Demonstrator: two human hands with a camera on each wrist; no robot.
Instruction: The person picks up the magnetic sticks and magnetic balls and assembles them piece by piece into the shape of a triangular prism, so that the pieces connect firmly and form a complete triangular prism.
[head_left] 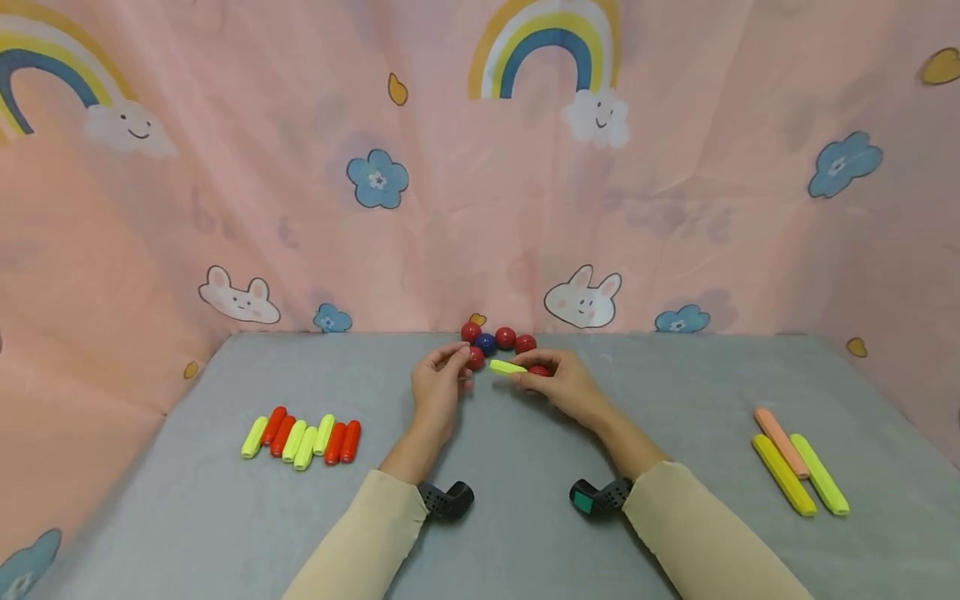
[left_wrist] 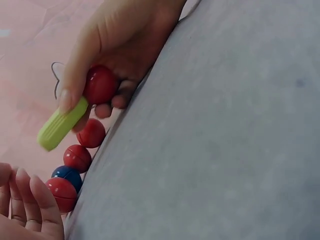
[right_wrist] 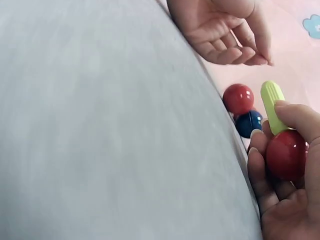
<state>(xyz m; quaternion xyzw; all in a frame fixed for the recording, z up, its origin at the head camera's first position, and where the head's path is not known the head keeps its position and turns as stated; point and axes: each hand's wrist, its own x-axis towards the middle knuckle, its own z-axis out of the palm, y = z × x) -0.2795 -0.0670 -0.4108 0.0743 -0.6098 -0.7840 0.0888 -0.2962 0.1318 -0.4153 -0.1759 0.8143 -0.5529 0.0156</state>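
Observation:
My right hand (head_left: pixel 561 383) pinches a short yellow-green stick (head_left: pixel 506 367) with ridged sides between thumb and fingers, its free end pointing left. A red ball (right_wrist: pixel 286 156) sits within the curl of that hand, right beside the stick. To the left, my left hand (head_left: pixel 437 390) has loosely bent fingers, thumb and fingertips close together, with nothing visible between them. Those fingertips overlap another red ball (head_left: pixel 476 359) in the head view. Behind the hands, a dark blue ball (head_left: pixel 486 344) stands among several red balls (head_left: pixel 506 337) near the table's back edge.
On the left of the grey table (head_left: pixel 517 533), several short red and yellow-green sticks (head_left: pixel 303 448) lie side by side in a staggered row. Three longer sticks, yellow (head_left: pixel 783 475), peach (head_left: pixel 782 443) and green (head_left: pixel 821 475), lie on the right. A pink printed curtain (head_left: pixel 465 233) hangs behind.

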